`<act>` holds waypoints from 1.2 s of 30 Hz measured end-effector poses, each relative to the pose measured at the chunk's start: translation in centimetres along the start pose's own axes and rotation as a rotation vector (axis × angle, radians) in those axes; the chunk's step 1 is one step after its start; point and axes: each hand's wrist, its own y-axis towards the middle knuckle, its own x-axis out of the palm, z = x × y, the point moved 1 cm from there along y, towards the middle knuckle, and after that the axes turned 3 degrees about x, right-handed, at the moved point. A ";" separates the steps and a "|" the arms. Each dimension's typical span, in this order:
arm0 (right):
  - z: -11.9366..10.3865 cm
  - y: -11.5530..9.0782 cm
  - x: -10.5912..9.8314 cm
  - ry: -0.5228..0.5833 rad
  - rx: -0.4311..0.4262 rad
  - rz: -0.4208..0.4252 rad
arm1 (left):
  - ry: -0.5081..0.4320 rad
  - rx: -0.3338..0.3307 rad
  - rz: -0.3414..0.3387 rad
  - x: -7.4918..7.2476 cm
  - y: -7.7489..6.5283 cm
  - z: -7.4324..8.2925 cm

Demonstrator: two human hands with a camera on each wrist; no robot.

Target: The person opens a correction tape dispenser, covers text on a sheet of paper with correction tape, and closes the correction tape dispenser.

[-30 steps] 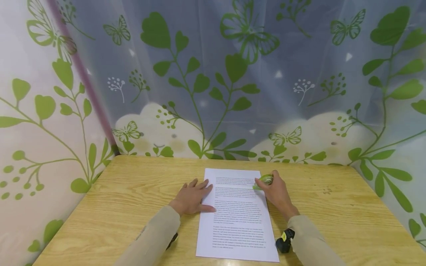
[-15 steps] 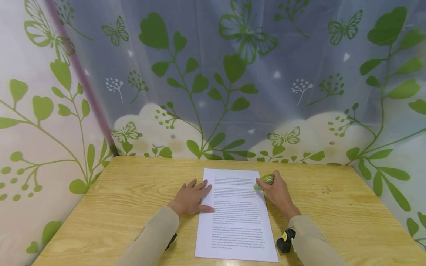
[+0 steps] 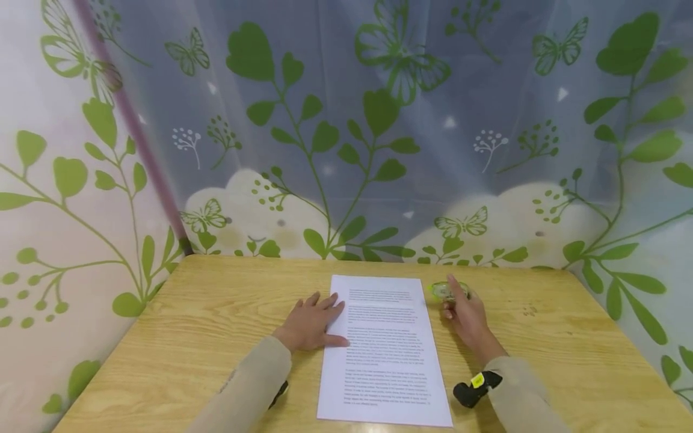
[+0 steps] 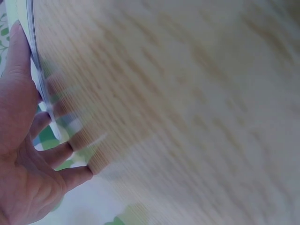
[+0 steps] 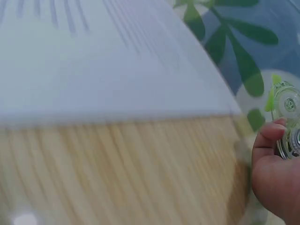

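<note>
A stack of printed paper sheets [image 3: 385, 355] lies lengthwise on the wooden table. My left hand [image 3: 311, 325] rests on its left edge with fingers spread. In the left wrist view, the thumb and fingers of that hand [image 4: 28, 183] lie along the side of the stack [image 4: 35, 61]. Off the upper right edge of the paper, my right hand [image 3: 470, 319] grips a clear green correction tape dispenser [image 3: 443, 291]. The right wrist view catches the dispenser [image 5: 287, 105] only partly, at the frame's right border, with fingers curled against it.
The wooden table [image 3: 216, 313] extends on both sides of the paper. A curtain [image 3: 325, 150] printed with leaves and butterflies hangs behind the table's far edge. A black strapped device [image 3: 473, 391] sits at the right wrist.
My right hand has drawn away from the paper's upper right edge, moving right and turning the correction tape so its side shows. The left hand has stayed in place.
</note>
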 end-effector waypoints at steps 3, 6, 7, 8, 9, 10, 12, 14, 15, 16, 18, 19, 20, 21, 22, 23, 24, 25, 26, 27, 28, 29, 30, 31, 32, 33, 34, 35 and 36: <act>-0.2 -0.4 1.9 -0.058 -0.004 0.020 | -0.010 0.006 0.004 0.1 0.0 -0.1; -0.4 -0.8 4.4 -0.156 -0.028 0.052 | 0.000 0.008 0.009 0.2 0.1 -0.3; -0.3 -0.9 5.3 -0.188 -0.038 0.053 | 0.002 0.006 0.009 0.2 0.0 -0.4; -0.2 -0.9 6.3 -0.209 -0.045 0.049 | 0.008 0.004 0.009 0.3 0.0 -0.4; 0.1 -1.0 7.2 -0.229 -0.057 0.040 | 0.013 0.002 0.010 0.3 0.0 -0.4; 0.4 -1.1 8.0 -0.252 -0.069 0.028 | 0.015 0.002 0.012 0.3 0.0 -0.4; 1.2 -1.2 9.5 -0.274 -0.095 -0.001 | 0.018 0.005 0.015 0.2 0.0 -0.4; 2.1 -1.2 10.7 -0.308 -0.108 -0.012 | 0.020 0.010 0.017 0.1 0.0 -0.4; 2.5 -1.2 11.3 -0.325 -0.116 -0.010 | 0.019 0.012 0.016 0.1 0.0 -0.4; 2.9 -1.2 11.8 -0.346 -0.124 -0.002 | 0.016 0.014 0.015 0.1 0.0 -0.4; 3.6 -1.2 12.6 -0.389 -0.138 0.022 | 0.018 0.012 0.011 0.3 0.0 -0.4; 3.9 -1.2 13.0 -0.421 -0.143 0.038 | 0.019 0.009 0.011 0.3 0.0 -0.4; 4.1 -1.3 13.3 -0.449 -0.153 0.049 | 0.020 0.006 0.011 0.3 0.0 -0.4; 4.3 -1.3 13.6 -0.475 -0.160 0.059 | 0.026 0.002 0.009 0.4 0.0 -0.5; 4.5 -1.4 13.8 -0.505 -0.172 0.069 | 0.033 0.000 0.005 0.4 0.1 -0.4; 4.7 -1.4 13.9 -0.531 -0.181 0.075 | 0.038 -0.002 0.003 0.4 0.1 -0.4; 4.8 -1.4 14.0 -0.558 -0.192 0.078 | 0.042 -0.001 0.004 0.4 0.2 -0.3; 4.9 -1.5 14.1 -0.581 -0.203 0.080 | 0.043 -0.001 0.004 0.4 0.2 -0.3; 5.0 -1.5 14.1 -0.596 -0.211 0.080 | 0.046 0.000 0.004 0.4 0.2 -0.2; 5.0 -1.5 14.1 -0.612 -0.219 0.078 | 0.048 0.001 0.002 0.3 0.2 -0.2; 5.1 -1.5 14.1 -0.628 -0.229 0.076 | 0.047 0.003 0.003 0.3 0.2 -0.2; 5.1 -1.5 14.1 -0.643 -0.239 0.073 | 0.045 0.005 0.006 0.2 0.1 -0.2; 5.2 -1.5 14.1 -0.659 -0.251 0.065 | 0.045 0.006 0.009 0.1 0.1 -0.2; 5.2 -1.5 14.1 -0.670 -0.259 0.057 | 0.046 0.006 0.008 0.1 0.1 -0.2; 5.3 -1.4 14.1 -0.679 -0.265 0.051 | 0.051 0.003 0.005 0.1 0.0 -0.2; 5.3 -1.4 14.1 -0.685 -0.269 0.044 | 0.053 0.000 0.001 0.1 0.0 -0.2; 5.3 -1.4 14.2 -0.685 -0.271 0.037 | 0.053 -0.001 0.001 0.1 0.0 -0.2; 5.3 -1.3 14.2 -0.683 -0.271 0.031 | 0.054 -0.003 0.001 0.1 0.0 -0.2; 5.3 -1.3 14.2 -0.677 -0.267 0.024 | 0.054 -0.006 -0.001 0.2 0.0 -0.2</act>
